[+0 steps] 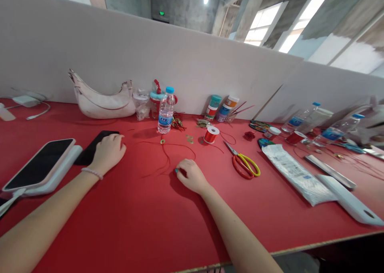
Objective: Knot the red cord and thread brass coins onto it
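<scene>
My left hand (108,153) lies over a black phone (90,149), fingers loosely stretched across its far end. Closed in a pinch, my right hand (192,176) is low over the red table, with a small teal bead (176,170) showing at the fingertips. Between and beyond my hands, a brass-coloured coin (162,141) lies with red cord (167,157) trailing from it. A spool of red thread (211,135) stands beyond my right hand, near several loose coins (189,139). Scissors (244,165) with red and yellow handles lie open to the right.
A water bottle (166,111) stands near the back, beside a white handbag (103,99). On the left sits a phone on a white block (42,165). Plastic packaging (300,175) and a white handled tool (348,199) lie right. A white partition (180,53) borders the table.
</scene>
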Demonstrator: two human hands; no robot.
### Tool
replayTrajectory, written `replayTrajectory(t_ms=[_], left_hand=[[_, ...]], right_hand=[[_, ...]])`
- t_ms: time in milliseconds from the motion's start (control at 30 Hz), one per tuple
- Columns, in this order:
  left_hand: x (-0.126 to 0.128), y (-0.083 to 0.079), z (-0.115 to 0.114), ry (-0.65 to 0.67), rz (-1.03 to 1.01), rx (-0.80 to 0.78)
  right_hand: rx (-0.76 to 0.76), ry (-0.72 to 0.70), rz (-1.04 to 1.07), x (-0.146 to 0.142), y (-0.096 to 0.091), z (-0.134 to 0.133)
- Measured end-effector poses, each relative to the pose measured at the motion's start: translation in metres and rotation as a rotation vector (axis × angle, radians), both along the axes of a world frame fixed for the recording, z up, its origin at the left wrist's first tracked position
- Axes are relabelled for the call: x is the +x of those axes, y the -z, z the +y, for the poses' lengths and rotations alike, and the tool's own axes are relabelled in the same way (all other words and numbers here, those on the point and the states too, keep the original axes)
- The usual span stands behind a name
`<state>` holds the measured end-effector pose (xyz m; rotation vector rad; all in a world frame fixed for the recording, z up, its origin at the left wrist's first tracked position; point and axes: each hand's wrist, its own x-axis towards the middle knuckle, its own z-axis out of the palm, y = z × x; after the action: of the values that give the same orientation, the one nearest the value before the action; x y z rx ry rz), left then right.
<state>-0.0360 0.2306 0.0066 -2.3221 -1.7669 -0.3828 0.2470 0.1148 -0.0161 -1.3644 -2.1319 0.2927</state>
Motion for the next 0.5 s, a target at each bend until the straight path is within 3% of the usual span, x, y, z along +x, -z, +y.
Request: replayTrajectory(t_ms=[133,500], left_hand=[[-0.008,0.007,0.000,-0.033,0.013,0.063],[-0.003,0.018,-0.005,0.129,0.008,0.037]], right_hand=[[0.003,-0.001,-0.009,-0.001,-0.001,0.000],[-0.002,0.009,-0.020,0.000,0.000,-0.001]])
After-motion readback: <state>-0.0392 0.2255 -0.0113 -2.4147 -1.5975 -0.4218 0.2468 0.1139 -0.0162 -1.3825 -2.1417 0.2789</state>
